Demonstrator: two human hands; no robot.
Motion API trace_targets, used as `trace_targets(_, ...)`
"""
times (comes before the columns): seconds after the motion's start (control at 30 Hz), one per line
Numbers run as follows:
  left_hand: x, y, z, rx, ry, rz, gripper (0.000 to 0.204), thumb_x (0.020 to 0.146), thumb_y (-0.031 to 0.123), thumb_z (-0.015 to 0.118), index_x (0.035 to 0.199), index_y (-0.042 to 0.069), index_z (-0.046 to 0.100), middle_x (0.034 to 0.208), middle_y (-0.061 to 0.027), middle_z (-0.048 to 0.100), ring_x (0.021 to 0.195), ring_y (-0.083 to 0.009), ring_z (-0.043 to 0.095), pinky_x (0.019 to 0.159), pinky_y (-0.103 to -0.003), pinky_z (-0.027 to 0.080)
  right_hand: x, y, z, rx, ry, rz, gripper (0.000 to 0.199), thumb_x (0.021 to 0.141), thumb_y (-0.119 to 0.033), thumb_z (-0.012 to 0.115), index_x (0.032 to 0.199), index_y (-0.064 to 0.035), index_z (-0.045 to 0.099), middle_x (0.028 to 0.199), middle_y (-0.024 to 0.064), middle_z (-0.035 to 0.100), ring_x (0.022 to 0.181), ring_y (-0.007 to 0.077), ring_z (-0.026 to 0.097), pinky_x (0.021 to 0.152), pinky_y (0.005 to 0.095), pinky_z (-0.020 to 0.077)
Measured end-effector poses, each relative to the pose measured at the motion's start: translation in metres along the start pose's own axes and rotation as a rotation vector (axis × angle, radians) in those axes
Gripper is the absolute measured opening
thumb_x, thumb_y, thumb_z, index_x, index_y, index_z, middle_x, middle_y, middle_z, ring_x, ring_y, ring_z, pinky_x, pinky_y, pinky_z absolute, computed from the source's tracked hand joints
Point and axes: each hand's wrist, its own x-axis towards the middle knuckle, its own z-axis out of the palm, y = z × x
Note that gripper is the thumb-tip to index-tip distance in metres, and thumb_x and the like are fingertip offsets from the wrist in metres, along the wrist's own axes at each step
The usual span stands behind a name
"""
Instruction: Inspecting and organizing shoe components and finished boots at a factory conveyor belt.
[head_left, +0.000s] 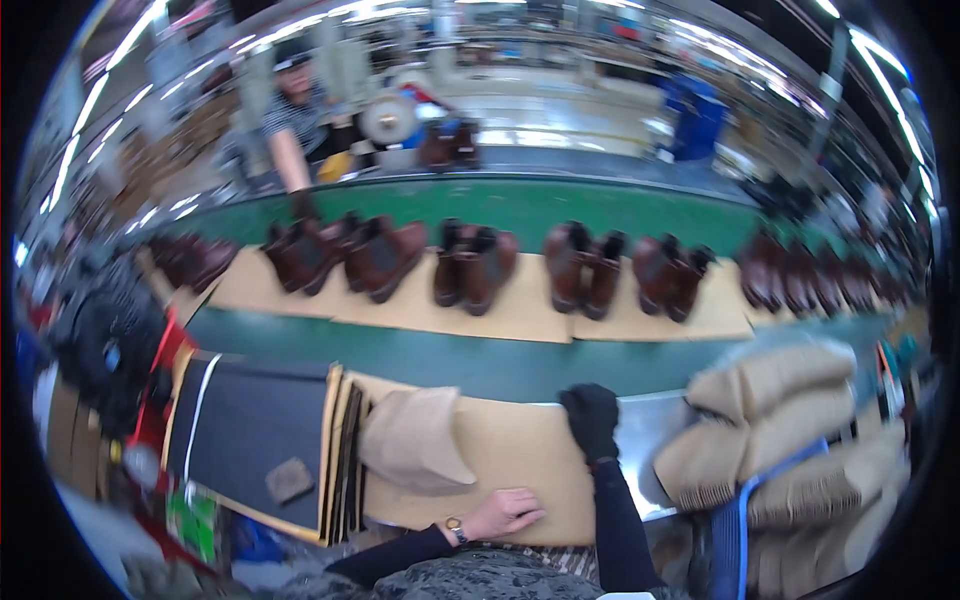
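Note:
My left hand, bare and with a watch at its wrist, lies on a tan cardboard sheet close in front of me. Its fingers stretch to the right, and nothing shows in them. Over the sheet's far right corner is my right hand in a black glove. Blur and the dark glove hide how its fingers are bent and whether they grip the sheet. A beige stack of curved paper pieces sits on the sheet's left part.
Pairs of brown boots stand on tan sheets along a green conveyor belt. At left lies a dark-topped stack of sheets; at right, bundled beige paper beside a blue frame. Across the belt, a person reaches toward the boots.

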Motion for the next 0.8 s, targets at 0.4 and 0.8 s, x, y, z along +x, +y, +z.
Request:
trace_targets(0.4, -0.016, -0.008, 0.007, 0.028, 0.033, 0.038, 0.018, 0.092, 0.016, 0.063, 0.082, 0.001, 0.058, 0.077, -0.0110, 0.055, 0.073, -0.0292, 0.058, 0.065, -0.040, 0.048, -0.004, -0.015, 0.004, -0.002, 0.005, 0.002, 0.014, 0.078, -0.020, 0.071, 0.074, -0.0076, 0.066, 0.073, 0.0110, 0.063, 0.070, 0.0325, 0.060, 0.065, 0.0448, 0.0445)
trace_targets(0.8, -0.013, -0.009, 0.006, 0.017, 0.034, 0.040, 0.018, 0.092, 0.015, 0.063, 0.082, 0.000, 0.058, 0.076, -0.0115, 0.055, 0.073, -0.0293, 0.057, 0.065, -0.039, 0.048, -0.001, -0.018, 0.001, -0.023, -0.061, 0.068, 0.014, 0.078, -0.020, 0.071, 0.074, -0.0076, 0.067, 0.075, 0.0111, 0.064, 0.073, 0.0323, 0.060, 0.067, 0.0444, 0.0446)
